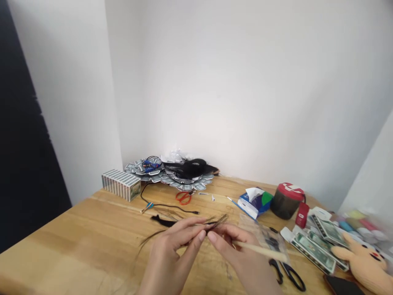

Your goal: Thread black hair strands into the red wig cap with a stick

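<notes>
Fingers (pixel 196 234) of both hands pinching a thin lock of dark hair (pixel 216 224) over the wooden table (pixel 61 250)

Should be light, soft and slippery, best held firmly at the gathered middle; a pale wooden stick (pixel 260 250) runs from under my right hand (pixel 238 256).

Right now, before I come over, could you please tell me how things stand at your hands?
Left hand and right hand pinching dark hair-like strands. Pale wooden stick running from right hand. Clear plastic bag and black-handled scissors close on the right.

Home craft desk: wood table (pixel 61 241) w/ orange scissors (pixel 183 198), plush toy (pixel 360 262)
</notes>
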The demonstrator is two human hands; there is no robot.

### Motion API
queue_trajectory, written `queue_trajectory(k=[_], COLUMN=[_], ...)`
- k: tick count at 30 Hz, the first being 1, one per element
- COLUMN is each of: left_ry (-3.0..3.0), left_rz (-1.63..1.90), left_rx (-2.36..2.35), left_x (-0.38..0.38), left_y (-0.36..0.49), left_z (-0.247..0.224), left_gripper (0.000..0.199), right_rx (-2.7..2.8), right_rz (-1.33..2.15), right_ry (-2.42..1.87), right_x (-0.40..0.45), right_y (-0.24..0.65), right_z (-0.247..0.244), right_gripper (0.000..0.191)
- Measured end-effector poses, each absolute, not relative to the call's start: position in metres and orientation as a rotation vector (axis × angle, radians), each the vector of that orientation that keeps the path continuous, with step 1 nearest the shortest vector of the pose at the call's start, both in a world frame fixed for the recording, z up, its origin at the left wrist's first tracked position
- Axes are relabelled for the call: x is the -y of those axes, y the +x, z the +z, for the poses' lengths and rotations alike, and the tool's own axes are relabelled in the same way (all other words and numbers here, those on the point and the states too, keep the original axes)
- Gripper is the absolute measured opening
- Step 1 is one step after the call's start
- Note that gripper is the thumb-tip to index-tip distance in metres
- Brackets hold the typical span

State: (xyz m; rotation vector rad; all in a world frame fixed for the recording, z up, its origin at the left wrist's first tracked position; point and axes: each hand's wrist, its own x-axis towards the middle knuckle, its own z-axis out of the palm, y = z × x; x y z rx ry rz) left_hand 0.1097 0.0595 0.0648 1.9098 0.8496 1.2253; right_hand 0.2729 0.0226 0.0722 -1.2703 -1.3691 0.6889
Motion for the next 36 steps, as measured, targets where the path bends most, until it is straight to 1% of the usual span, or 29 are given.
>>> queue_trajectory(k=[4,10,15,19,22,27,32,34,36], left_ry=[1.987,2.064,2.072,1.973,1.777,1.404,1.351,1.394,1.519], left_rz=[1.292,1.360,1.358,1.321,1.240,1.072,0.948,0.973,1.073], left_rx=[-0.810,-0.805,-0.827,-0.801,-0.779,-0.829,-0.813,-0.828,-0.858], left_x=[-0.071,-0.082,-0.081,-0.077,-0.075,-0.075,-0.080,-0.079,-0.078], left_y=[0.125,0.124,0.124,0.127,0.127,0.123,0.117,0.116,0.117], left_z=[0.055,0.036,0.031,0.034,0.040,0.052,0.058,0.055,0.050], left_gripper=[0.023,0.024,0.026,0.023,0.021,0.041,0.051,0.049,0.040], right_rx=[1.230,1.180,1.185,1.170,1.183,1.208,1.235,1.251,1.253], right_rz=[0.728,0.844,0.918,0.967,0.976,0.994,0.999,1.001,0.994], right_ry=[-1.305,-1.282,-1.318,-1.352,-1.346,-1.328,-1.302,-1.293,-1.284], right_x=[-0.038,-0.044,-0.042,-0.041,-0.040,-0.040,-0.038,-0.036,-0.036], right_y=[0.286,0.283,0.278,0.280,0.281,0.278,0.279,0.281,0.283], right_z=[0.064,0.054,0.058,0.063,0.064,0.067,0.070,0.071,0.072], right_gripper=[0.030,0.026,0.025,0.031,0.028,0.025,0.020,0.022,0.027])
